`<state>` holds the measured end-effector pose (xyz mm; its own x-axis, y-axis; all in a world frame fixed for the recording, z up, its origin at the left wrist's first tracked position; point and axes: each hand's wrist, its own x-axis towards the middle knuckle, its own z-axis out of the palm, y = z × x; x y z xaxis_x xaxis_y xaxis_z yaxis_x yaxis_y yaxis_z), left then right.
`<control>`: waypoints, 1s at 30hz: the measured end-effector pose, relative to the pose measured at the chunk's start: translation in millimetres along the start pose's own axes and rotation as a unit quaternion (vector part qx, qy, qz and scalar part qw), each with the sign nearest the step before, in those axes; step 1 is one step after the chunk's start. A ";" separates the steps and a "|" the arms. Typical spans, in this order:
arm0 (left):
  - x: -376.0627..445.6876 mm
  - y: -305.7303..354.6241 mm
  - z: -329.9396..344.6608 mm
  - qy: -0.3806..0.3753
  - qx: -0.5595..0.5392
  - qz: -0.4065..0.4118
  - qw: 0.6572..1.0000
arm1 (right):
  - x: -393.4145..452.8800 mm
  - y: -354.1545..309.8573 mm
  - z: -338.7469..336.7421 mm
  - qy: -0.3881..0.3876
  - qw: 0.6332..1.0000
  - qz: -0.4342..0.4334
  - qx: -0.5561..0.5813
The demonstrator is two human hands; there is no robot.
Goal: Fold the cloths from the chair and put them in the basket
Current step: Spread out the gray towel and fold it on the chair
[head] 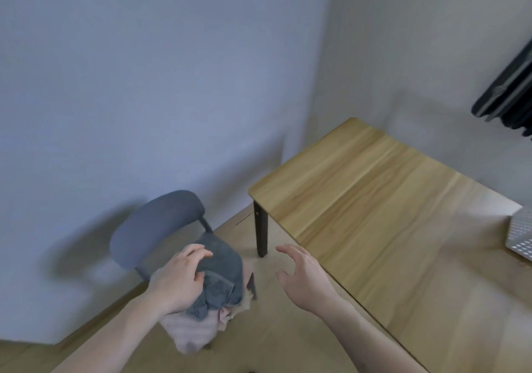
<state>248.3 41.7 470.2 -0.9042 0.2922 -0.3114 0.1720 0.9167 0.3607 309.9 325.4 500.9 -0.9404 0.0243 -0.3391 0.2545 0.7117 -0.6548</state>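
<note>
A blue-grey chair (155,223) stands by the wall at lower left, its seat covered by a pile of cloths. On top lies a dark grey cloth (223,269), with a pink cloth (193,332) under it. My left hand (178,280) grips the grey cloth, fingers curled over its top edge. Fingers spread and holding nothing, my right hand (302,277) hovers in the air between the chair and the table. A white perforated basket (521,237) shows only in part at the right edge, on the table.
A wooden table (374,200) with black legs fills the right side, its near corner close to the chair. Dark garments (509,93) hang at the upper right. The wall runs behind the chair, and light wooden floor (259,344) lies below.
</note>
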 end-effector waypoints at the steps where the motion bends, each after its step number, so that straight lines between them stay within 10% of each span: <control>1: -6.6 -10.9 2.4 0.001 0.001 -0.011 1.000 | -1.3 -1.8 9.4 -0.004 1.000 -0.004 -0.001; 30: 78.9 -244.4 39.0 -0.190 0.106 0.099 0.971 | 50.9 -68.3 277.7 0.065 0.985 0.154 0.053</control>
<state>150.2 -148.7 323.2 -0.6424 0.5118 -0.5704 0.4410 0.8556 0.2710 307.2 83.0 340.8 -0.8342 0.3220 -0.4477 0.5475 0.5801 -0.6030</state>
